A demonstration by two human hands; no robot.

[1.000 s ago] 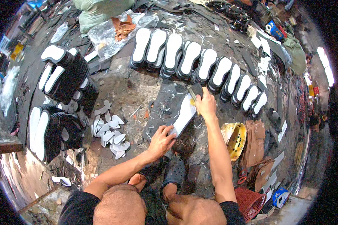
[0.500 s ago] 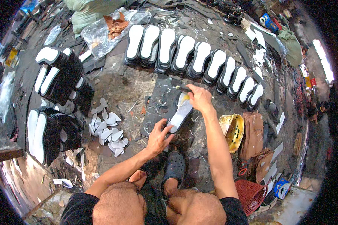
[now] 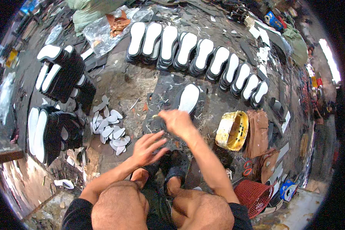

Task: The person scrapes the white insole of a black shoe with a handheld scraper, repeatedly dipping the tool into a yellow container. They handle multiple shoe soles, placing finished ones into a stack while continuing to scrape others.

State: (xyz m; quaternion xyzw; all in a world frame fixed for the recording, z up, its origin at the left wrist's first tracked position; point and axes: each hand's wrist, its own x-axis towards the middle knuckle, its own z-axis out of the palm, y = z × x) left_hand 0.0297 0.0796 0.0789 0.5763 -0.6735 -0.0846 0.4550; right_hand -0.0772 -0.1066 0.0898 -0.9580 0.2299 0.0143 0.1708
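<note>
My right hand [image 3: 176,122] is closed round a small dark glue spreader, mostly hidden by the fingers, with a yellowish tip [image 3: 155,116] poking out to the left. Just beyond it, a white-topped shoe sole [image 3: 189,98] lies on the dark mat [image 3: 163,86]; the hand covers its near end. My left hand [image 3: 147,148] hovers lower left of the right one, fingers spread and holding nothing. To its left sits a loose heap of small white oval pieces [image 3: 110,128].
An arc of stacked white-topped soles [image 3: 188,49] stands at the back. More dark stacks [image 3: 46,132] rise on the left. At right are a yellow-crusted tub [image 3: 228,132], brown sheets [image 3: 258,132], red-handled scissors [image 3: 247,168] and a red basket [image 3: 255,197].
My right hand came toward me and left, off the sole, with the spreader. The left hand let go of the sole's near end and drew back. The sole's yellow smear no longer shows.
</note>
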